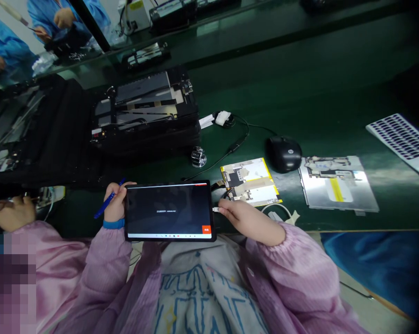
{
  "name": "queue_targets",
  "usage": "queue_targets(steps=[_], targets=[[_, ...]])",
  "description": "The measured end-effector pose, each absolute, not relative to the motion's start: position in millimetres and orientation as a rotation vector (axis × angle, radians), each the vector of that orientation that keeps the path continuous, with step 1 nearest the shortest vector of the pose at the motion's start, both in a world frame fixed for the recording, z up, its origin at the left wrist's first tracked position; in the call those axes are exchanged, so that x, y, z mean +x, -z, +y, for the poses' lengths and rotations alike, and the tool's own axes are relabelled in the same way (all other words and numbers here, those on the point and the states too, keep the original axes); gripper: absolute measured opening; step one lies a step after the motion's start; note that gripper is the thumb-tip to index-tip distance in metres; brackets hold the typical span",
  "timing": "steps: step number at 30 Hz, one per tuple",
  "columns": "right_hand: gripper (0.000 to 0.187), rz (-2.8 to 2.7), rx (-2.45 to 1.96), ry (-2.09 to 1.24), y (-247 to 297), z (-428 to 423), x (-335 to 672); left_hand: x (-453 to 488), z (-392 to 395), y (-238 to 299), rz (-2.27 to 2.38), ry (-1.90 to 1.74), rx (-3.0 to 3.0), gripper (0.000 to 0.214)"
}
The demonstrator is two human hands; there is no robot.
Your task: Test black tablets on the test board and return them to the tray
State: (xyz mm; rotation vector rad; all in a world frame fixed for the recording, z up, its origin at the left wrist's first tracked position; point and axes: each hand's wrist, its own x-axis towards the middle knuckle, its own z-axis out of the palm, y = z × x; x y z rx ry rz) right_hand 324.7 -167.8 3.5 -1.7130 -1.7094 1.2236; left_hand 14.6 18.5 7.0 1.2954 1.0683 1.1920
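A black tablet [168, 211] with its dark screen lit is held level in front of me, a small red-orange box at its lower right corner. My left hand [115, 203] is closed on the tablet's left edge, and a blue pen-like tool [107, 205] is tucked in the same fingers. At the opposite edge, my right hand [242, 218] pinches a white cable plug [215, 209] against the tablet's side; whether it is fully seated I cannot tell. Just beyond that hand lies a battery pack with a circuit board [254, 182], its edges yellow.
Stacked opened device housings [147, 111] stand at the back left. A black mouse [284, 153], a metal panel [338, 183] and a sheet of dark labels [400, 139] lie rightward. A thin black cable [237, 146] crosses the green bench. A co-worker's hand [18, 213] is at left.
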Motion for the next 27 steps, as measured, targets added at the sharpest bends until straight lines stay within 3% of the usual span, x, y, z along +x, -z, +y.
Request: queue_targets(steps=[16,27], targets=[[0.024,-1.517,-1.865,-1.206,4,-175,297,13,16,-8,1.039,-1.158,1.294,0.044],[0.027,-1.53,-1.863,-0.818,11,-201,284,10,6,-6,0.978,-1.182,1.229,0.046]])
